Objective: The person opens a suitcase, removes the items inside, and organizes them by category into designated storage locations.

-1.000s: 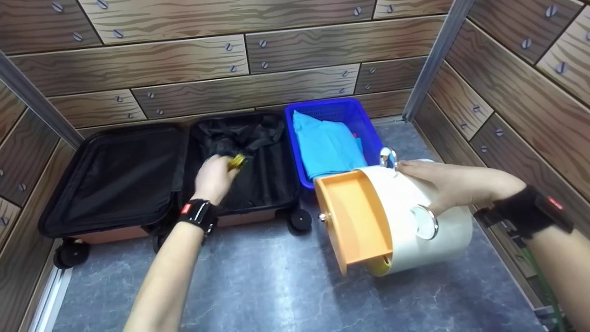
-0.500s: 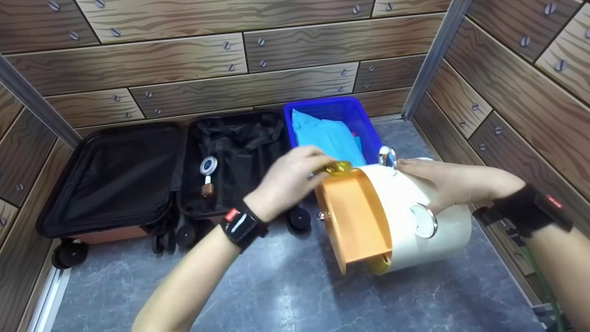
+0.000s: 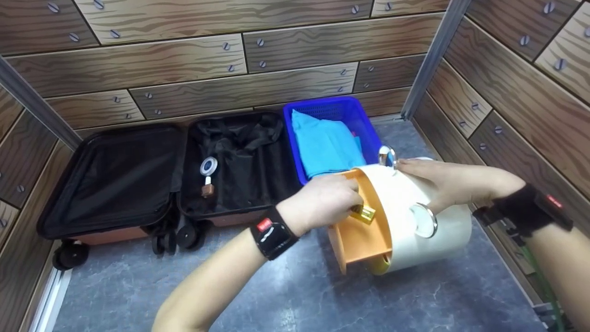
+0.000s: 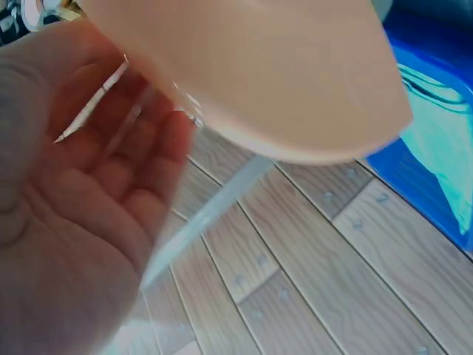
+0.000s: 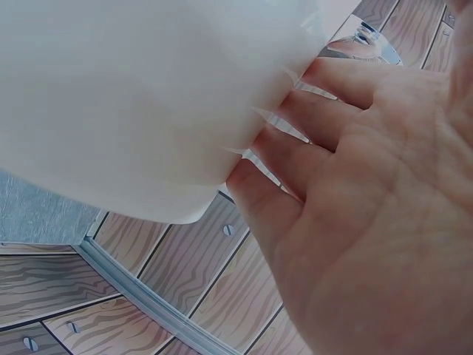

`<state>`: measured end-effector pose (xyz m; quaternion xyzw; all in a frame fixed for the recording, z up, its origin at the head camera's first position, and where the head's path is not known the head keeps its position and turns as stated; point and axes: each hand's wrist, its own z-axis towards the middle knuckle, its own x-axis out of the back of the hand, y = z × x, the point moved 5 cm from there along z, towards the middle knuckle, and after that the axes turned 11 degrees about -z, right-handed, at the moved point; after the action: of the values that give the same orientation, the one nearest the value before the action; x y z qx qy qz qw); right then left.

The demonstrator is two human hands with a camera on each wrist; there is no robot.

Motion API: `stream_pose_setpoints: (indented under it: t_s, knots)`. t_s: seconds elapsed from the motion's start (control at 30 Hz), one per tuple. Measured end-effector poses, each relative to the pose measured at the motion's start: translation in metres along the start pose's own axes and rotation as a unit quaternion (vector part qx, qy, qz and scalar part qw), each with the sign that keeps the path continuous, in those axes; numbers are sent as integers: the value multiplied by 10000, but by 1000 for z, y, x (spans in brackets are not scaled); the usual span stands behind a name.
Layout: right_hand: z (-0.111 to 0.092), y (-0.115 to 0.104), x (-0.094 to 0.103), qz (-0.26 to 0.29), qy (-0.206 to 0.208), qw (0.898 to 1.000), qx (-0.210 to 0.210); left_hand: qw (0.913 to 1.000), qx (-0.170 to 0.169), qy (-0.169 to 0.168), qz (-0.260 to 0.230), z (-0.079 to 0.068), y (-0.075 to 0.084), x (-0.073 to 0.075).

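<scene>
My left hand [image 3: 325, 200] pinches a small shiny gold-yellow thing [image 3: 366, 214], its kind not clear. The fingers reach over the pulled-out orange drawer [image 3: 364, 242] of a white rounded box [image 3: 442, 242] with two metal rings on top. In the left wrist view the drawer's curved front [image 4: 295, 89] is close beside the fingers. My right hand [image 3: 445, 182] rests on top of the box near the rings. The right wrist view shows straight fingers [image 5: 325, 122] against the white shell [image 5: 140, 111].
An open suitcase [image 3: 124, 175] with black lining lies at left. A round silver-rimmed piece with a brown end [image 3: 208, 177] is inside it. The blue basket [image 3: 368, 124] behind the box holds light-blue cloth [image 3: 329, 147]. Wood-patterned walls [image 3: 184, 60] enclose the grey floor [image 3: 249, 286].
My left hand has moved right from the suitcase to the drawer with the gold-yellow thing, uncovering the round piece in the suitcase. My right hand and the box have stayed put.
</scene>
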<state>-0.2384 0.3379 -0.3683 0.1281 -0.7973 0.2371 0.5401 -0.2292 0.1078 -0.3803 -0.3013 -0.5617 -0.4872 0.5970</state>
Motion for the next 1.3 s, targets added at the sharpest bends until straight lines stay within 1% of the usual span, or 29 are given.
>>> stream_pose_setpoints:
  t_s: [0.1, 0.23, 0.33, 0.47, 0.57, 0.67, 0.8, 0.9, 1.0, 1.07, 1.17, 1.23, 1.3]
  knots:
    - [0, 0, 0, -56, 16, 10000, 23, 9991, 316, -137, 252, 4, 4, -8]
    - [-1, -1, 1, -156, 81, 9998, 112, 9964, 804, -220, 147, 7, 7, -15]
    - [0, -1, 1, -104, 79, 9999, 107, 9934, 1129, -223, 39, 10, 9, -18]
    - [0, 0, 0, -9, 47, 10000, 25, 9896, 1410, -196, 225, 14, 10, -23]
    - [0, 0, 0, -35, 62, 10000, 27, 9858, 1614, -291, 355, 16, 10, -27]
    - [-1, -1, 0, -94, 107, 9998, 114, 9820, 1802, -409, 380, 16, 9, -32]
    - [0, -1, 0, -101, 126, 9998, 118, 9800, 1906, -463, 352, 17, 8, -35]
    - [0, 0, -1, -16, 64, 10000, 21, 9804, 1891, -457, 323, 17, 8, -34]
    - [0, 1, -1, 17, 43, 10000, -22, 9822, 1810, -378, 327, 15, 9, -31]
    - [-1, 1, -1, -47, 42, 10000, -5, 9848, 1703, -199, 286, 13, 9, -26]
    - [-1, 1, -1, -93, 73, 9999, 71, 9869, 1609, 152, 7, 10, 8, -16]
    - [-2, 1, -1, -105, 74, 9999, 111, 9857, 1611, 415, -264, 6, 5, -6]
    - [-2, 1, -1, -46, 74, 9999, 124, 9818, 1676, 647, -615, -1, 0, 2]
